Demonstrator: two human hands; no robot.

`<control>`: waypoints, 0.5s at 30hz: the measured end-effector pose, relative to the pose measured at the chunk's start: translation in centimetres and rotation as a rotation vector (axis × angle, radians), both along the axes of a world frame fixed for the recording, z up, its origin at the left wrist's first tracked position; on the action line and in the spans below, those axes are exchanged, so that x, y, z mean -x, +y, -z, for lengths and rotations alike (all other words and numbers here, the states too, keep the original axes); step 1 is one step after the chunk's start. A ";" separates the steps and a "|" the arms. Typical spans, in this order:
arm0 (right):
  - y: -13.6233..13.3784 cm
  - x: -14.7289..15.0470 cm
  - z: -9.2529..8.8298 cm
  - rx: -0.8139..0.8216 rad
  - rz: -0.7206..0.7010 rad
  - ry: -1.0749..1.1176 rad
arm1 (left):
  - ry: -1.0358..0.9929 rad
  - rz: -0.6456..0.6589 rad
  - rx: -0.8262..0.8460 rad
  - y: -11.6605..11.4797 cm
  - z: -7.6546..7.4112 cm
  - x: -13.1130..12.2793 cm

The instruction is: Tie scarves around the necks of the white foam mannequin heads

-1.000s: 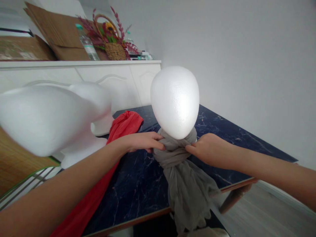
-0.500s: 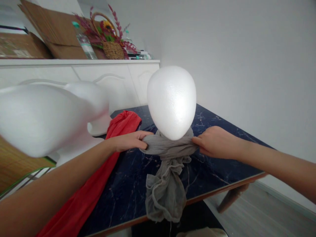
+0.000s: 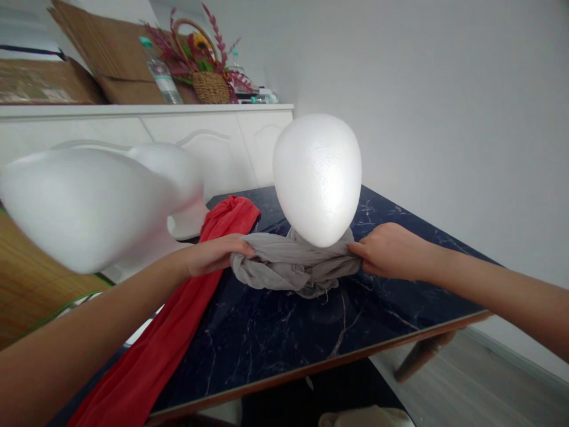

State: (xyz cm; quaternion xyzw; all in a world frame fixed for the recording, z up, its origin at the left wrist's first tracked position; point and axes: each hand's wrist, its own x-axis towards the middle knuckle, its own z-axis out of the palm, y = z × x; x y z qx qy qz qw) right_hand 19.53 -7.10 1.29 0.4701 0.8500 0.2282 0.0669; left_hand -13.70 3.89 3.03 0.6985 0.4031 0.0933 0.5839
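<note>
A grey scarf point(image 3: 293, 267) is wrapped around the neck of a white foam mannequin head point(image 3: 317, 178), which stands upright on the table. My left hand point(image 3: 217, 252) is closed on the scarf at its left side, pulling a fold out from the neck. On the other side, my right hand point(image 3: 391, 252) pinches the scarf close to the neck. Folds bunch up below the chin, and the neck itself is hidden by cloth. A red scarf point(image 3: 191, 320) lies along the table's left part, passing under my left forearm.
Two more white mannequin heads, a near one point(image 3: 84, 207) and one behind it point(image 3: 173, 172), are at the left. The dark blue marbled table point(image 3: 267, 350) has a wooden edge. Behind is a white cabinet point(image 3: 213, 148) bearing cardboard boxes point(image 3: 106, 47), a bottle point(image 3: 164, 77) and a flower basket point(image 3: 208, 86).
My left hand has moved left, drawing the scarf outward. The loose end that hung over the table's front edge is now gathered up under the chin. My right hand keeps its hold.
</note>
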 end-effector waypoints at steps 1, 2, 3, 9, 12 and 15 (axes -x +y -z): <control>0.0 0.0 0.0 -0.002 -0.001 0.003 | -0.034 -0.017 0.025 -0.3 0.2 0.1; 0.0 0.0 -0.1 -0.002 -0.004 0.005 | -0.022 -0.027 0.054 -0.5 0.3 0.3; 0.0 0.0 -0.1 0.000 -0.005 0.004 | 0.038 -0.014 0.082 -0.7 0.3 0.6; 0.0 -0.4 -0.4 0.022 0.037 -0.030 | 0.597 0.185 -0.081 -1.3 -1.4 2.6; -0.5 -0.7 -0.2 0.022 0.053 0.021 | 0.613 0.132 -0.164 -2.3 -1.9 2.9; -1.9 -0.6 0.0 0.046 0.088 0.143 | 0.571 0.211 -0.174 -4.0 -1.1 2.4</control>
